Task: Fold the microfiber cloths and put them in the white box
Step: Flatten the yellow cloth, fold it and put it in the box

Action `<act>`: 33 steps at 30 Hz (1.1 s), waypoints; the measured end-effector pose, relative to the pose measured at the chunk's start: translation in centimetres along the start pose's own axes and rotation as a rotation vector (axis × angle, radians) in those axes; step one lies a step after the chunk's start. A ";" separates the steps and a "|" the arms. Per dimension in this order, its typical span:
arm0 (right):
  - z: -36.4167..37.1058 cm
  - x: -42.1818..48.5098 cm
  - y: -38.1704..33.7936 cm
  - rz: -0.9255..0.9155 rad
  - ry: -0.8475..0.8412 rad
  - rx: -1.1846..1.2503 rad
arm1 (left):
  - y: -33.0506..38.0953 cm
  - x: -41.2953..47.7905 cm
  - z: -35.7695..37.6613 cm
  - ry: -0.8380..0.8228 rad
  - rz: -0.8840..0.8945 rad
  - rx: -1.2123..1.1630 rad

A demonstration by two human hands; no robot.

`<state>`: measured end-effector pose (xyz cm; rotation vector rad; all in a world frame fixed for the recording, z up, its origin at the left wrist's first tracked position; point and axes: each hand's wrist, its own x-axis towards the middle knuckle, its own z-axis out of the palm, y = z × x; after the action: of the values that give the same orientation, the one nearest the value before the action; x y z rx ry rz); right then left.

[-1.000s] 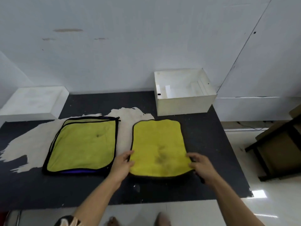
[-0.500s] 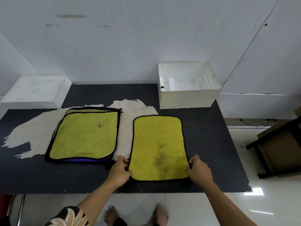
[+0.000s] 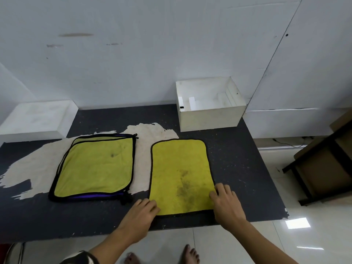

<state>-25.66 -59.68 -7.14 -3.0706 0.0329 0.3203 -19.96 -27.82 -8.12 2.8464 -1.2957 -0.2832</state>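
Note:
A yellow microfiber cloth (image 3: 181, 172) with black trim lies flat as a tall rectangle near the front edge of the dark table (image 3: 234, 161). My left hand (image 3: 140, 213) has curled fingers on the cloth's near-left corner. My right hand (image 3: 226, 205) rests with fingers spread on the near-right corner. To the left lies a stack of yellow cloths (image 3: 95, 166) with black and purple edges. The white box (image 3: 209, 119) stands open at the back right of the table, with only white inserts inside.
A worn pale patch (image 3: 24, 168) spreads across the tabletop under and around the stack. A white block (image 3: 38, 119) sits at the back left. A dark low table (image 3: 323, 168) stands on the floor at the right. My bare feet show below the table's front edge.
My right hand has loosened from gripping the near-right corner and now lies open on it. The cloth has settled flat. My left hand stays at the near-left corner.

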 end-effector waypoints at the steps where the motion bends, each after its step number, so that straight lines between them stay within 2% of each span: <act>1: 0.2 -0.3 0.0 -0.049 -0.002 -0.004 | 0.1 0.1 0.0 -0.018 -0.001 0.026; 5: 0.4 -1.1 0.4 -0.141 0.034 -0.014 | 0.4 0.9 0.0 -0.015 -0.044 0.045; 10: 0.2 -1.1 -0.6 -0.099 0.090 -0.036 | 0.6 1.6 -0.2 0.032 -0.048 -0.008; 17: 0.9 -1.0 -2.3 -0.004 0.138 -0.061 | 2.0 2.6 -1.0 -0.045 -0.132 0.074; 22: 0.9 -1.1 -2.1 -0.005 0.160 -0.050 | 1.9 2.3 -0.7 -0.043 -0.183 0.077; 33: 1.8 -1.9 -1.8 0.060 0.240 0.010 | 0.5 -0.1 0.6 0.054 -0.227 -0.124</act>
<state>-27.84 -57.75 -8.41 -3.0828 0.1361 -0.0480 -20.50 -27.97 -8.66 2.8727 -0.9114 -0.2751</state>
